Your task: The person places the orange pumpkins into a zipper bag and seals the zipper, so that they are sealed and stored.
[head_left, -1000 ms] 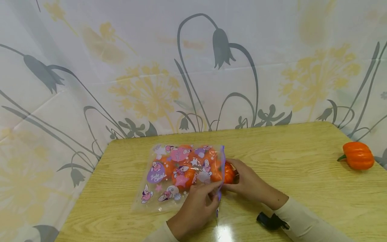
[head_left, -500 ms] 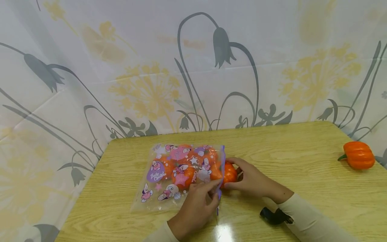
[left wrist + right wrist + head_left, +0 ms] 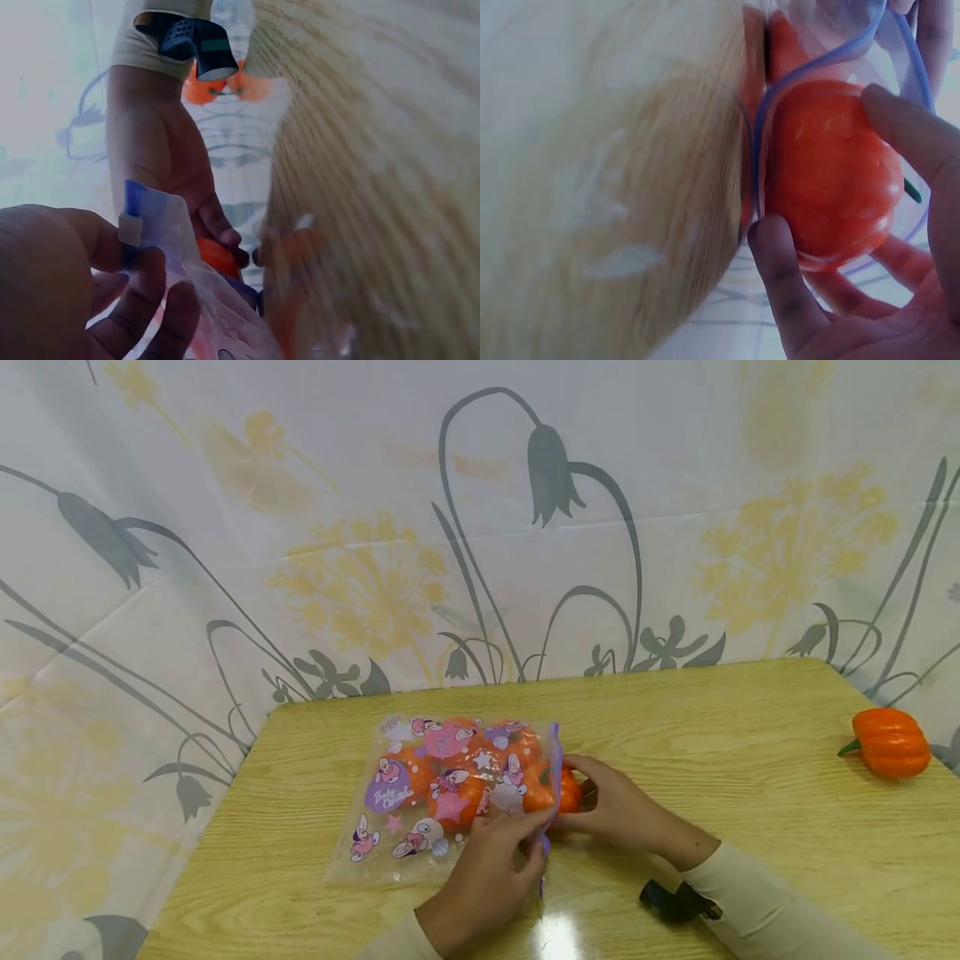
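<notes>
Pumpkin point(image 3: 832, 172) deeper in bag point(image 3: 393, 860), partly hidden, right grip point(image 3: 622, 806) around it, left grip point(image 3: 491, 864) pinched on bag

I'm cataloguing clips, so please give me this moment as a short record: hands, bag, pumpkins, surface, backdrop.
Left hand: pinches the purple-blue zip edge
Right hand: holds an orange pumpkin at the bag's open mouth
Bag: clear printed zip bag, lying on its side
Bag contents: several orange pumpkins, exact count unclear through the print
Loose pumpkin: near the table's right edge, green stem pointing left
Surface: wood-grain table
Backdrop: floral cloth
</notes>
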### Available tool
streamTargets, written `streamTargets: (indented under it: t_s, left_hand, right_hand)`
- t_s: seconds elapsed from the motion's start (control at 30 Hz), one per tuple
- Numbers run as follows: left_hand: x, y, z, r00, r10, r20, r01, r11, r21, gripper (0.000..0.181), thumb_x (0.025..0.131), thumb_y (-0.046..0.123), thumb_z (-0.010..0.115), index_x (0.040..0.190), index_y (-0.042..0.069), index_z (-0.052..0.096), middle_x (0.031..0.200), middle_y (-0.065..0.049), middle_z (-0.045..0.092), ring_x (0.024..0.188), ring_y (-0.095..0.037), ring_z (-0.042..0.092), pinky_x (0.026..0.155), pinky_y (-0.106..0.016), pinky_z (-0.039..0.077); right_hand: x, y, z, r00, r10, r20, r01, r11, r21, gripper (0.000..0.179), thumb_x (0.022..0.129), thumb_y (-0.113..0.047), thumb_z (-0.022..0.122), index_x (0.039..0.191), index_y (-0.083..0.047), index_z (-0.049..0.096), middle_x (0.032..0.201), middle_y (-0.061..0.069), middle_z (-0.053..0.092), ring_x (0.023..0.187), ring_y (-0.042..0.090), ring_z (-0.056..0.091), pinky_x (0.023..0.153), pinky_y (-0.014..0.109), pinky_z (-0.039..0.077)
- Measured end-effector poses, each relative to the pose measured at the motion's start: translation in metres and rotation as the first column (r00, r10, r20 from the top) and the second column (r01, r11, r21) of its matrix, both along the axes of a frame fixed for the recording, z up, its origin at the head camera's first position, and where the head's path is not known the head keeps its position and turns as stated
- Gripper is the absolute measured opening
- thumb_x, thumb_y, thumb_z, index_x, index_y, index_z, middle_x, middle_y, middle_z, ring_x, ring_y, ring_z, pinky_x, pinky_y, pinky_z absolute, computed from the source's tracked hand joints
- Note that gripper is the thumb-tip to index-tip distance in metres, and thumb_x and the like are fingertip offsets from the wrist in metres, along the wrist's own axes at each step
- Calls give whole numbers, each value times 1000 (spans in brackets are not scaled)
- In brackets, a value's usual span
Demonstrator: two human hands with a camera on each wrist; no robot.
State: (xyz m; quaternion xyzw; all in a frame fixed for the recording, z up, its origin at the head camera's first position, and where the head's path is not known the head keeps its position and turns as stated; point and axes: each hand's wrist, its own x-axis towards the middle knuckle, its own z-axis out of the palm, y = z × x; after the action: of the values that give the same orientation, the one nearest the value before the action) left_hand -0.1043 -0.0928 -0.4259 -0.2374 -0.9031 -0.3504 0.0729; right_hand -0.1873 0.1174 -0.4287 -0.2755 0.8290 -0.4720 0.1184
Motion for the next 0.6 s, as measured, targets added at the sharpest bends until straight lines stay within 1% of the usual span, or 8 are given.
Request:
streamTargets:
  t_s: [0.13, 0.17, 0.27, 0.37, 0.4, 0.47, 0.53, 0.6]
  left_hand:
    - [4, 2, 2, 999, 43, -14, -44, 995, -88, 46, 92, 17, 64, 139, 19, 61, 69, 18, 48, 63, 4, 40, 76, -25, 38]
    - [6, 3, 2, 998, 57, -23, -60, 992, -111, 47, 92, 19, 65, 139, 20, 60, 67, 19, 46, 62, 4, 38, 78, -28, 43]
    - [11, 6, 2, 993, 107, -54, -115, 977, -177, 50, 91, 22, 67, 140, 23, 58, 65, 21, 42, 61, 4, 38, 87, -45, 52]
    - [17, 8, 2, 982, 156, -109, -179, 952, -248, 55, 88, 25, 70, 141, 24, 57, 63, 20, 41, 67, 1, 48, 94, -61, 50]
    - [19, 8, 1, 977, 168, -127, -197, 942, -270, 56, 87, 26, 70, 141, 25, 56, 63, 20, 44, 69, -1, 52, 94, -59, 51]
    - [21, 8, 2, 970, 181, -161, -222, 929, -297, 52, 86, 27, 71, 136, 25, 59, 64, 20, 46, 68, -1, 52, 84, -45, 54]
    - [23, 7, 3, 965, 192, -178, -240, 920, -310, 42, 84, 28, 72, 125, 24, 63, 64, 19, 47, 64, 1, 48, 72, -31, 49]
    - [24, 6, 3, 964, 205, -167, -248, 919, -306, 33, 84, 28, 73, 115, 22, 65, 65, 18, 50, 58, 2, 44, 60, -22, 38]
  right_hand:
    - [1, -2, -2, 999, -40, -1, 40, 999, -2, 77, 83, -33, 82, 146, -6, 46, 127, 15, 59, 94, 17, 66, 75, 24, 56]
    - [1, -3, -2, 999, -51, 0, 51, 999, -3, 78, 82, -33, 82, 146, -7, 46, 127, 14, 59, 93, 17, 65, 75, 24, 56]
    - [1, -4, -2, 997, -72, -6, 72, 997, -10, 78, 82, -32, 83, 145, -6, 46, 127, 15, 59, 91, 16, 65, 75, 24, 56]
    - [2, -5, -1, 997, -83, 3, 83, 996, -24, 78, 82, -32, 83, 145, -6, 46, 127, 15, 58, 92, 17, 66, 76, 25, 57]
    - [3, -5, 0, 996, -87, 3, 87, 996, -24, 77, 82, -32, 83, 145, -7, 47, 127, 15, 58, 93, 18, 67, 76, 25, 57]
    - [4, -6, 0, 995, -98, 6, 98, 995, -23, 77, 81, -32, 83, 145, -8, 47, 129, 15, 58, 94, 18, 67, 77, 24, 57]
    - [5, -7, 1, 994, -110, 7, 110, 994, -22, 76, 81, -33, 83, 144, -9, 48, 130, 16, 58, 93, 17, 66, 77, 24, 57]
    - [6, -8, 2, 993, -122, 0, 122, 992, -19, 77, 81, -33, 84, 144, -7, 48, 131, 17, 57, 93, 17, 66, 78, 24, 57]
